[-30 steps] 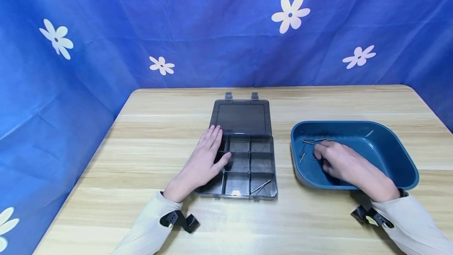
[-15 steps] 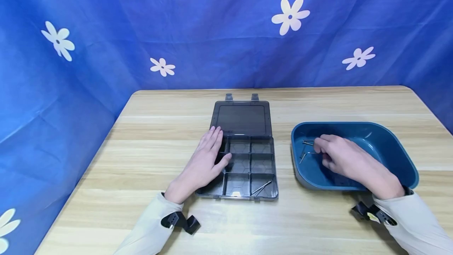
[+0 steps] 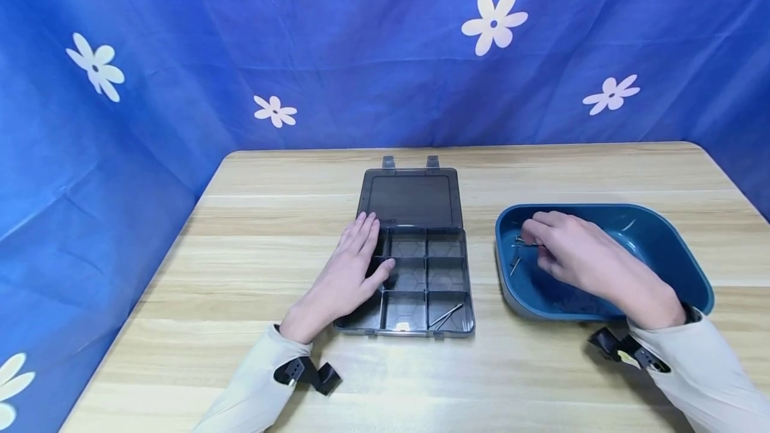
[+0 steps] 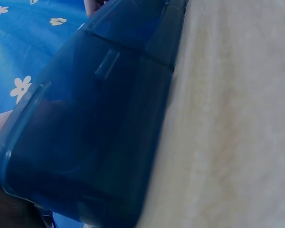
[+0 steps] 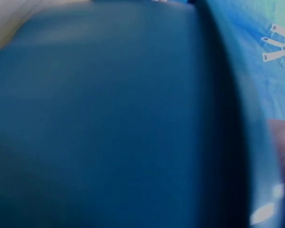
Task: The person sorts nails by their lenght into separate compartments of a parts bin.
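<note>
Pale sleeves (image 3: 255, 379), black wrist straps (image 3: 293, 371), dark blocks (image 3: 327, 379), one seemingly yellow-marked.

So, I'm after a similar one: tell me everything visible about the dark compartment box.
The compartment box is smoky and plastic-looking, divided into what appears a three-by-three grid, partly hidden by the left hand resting on its left side. It lies flat on the table, lid folded open, two latches at the far edge. Two thin nails lie in the near-right compartment.

Grey divided box (image 3: 406, 274) lies open, two metal fasteners (image 3: 446, 315) in near-right compartment; blue tub (image 3: 668, 266) holds more.
</note>
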{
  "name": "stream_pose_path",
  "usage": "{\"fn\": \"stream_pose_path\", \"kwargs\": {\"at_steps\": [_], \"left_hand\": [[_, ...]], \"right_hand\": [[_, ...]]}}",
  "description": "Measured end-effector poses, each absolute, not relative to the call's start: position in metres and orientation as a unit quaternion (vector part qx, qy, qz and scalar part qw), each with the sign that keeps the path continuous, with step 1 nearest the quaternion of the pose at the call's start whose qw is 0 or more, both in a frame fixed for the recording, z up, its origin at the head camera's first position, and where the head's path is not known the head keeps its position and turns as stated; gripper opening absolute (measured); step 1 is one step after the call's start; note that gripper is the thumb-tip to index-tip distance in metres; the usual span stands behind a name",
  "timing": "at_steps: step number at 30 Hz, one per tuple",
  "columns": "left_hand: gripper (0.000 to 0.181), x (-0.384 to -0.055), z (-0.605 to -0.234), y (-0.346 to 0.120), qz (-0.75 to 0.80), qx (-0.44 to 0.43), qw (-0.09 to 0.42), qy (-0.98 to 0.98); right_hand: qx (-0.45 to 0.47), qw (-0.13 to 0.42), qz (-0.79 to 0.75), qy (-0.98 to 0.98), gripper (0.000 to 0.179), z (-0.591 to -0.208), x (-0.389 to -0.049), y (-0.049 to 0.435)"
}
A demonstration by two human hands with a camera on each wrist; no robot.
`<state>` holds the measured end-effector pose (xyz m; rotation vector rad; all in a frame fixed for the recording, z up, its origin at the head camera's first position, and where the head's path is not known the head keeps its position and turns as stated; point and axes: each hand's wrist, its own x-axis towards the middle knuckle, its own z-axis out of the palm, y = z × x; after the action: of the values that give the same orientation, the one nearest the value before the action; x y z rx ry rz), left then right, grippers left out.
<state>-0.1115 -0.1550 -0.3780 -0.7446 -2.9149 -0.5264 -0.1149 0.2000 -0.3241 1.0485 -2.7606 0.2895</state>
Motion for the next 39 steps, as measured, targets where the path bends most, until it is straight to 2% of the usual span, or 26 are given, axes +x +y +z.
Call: {"fn": "stream_pose_path", "kwargs": {"at_steps": [19, 39], "left_hand": [[0.071, -0.112, -0.377, -0.156, -0.16, -0.242, 0.031, -0.957], [0.071, -0.111, -0.377, -0.156, -0.15, -0.248, 0.039, -0.956]], "right_hand": [[0.447, 0.144, 0.077, -0.879, 0.024, -0.313, -0.104, 0.148], [0.51, 0.094, 0.057, -0.853, 0.024, -0.329, -0.081, 0.102]]}}
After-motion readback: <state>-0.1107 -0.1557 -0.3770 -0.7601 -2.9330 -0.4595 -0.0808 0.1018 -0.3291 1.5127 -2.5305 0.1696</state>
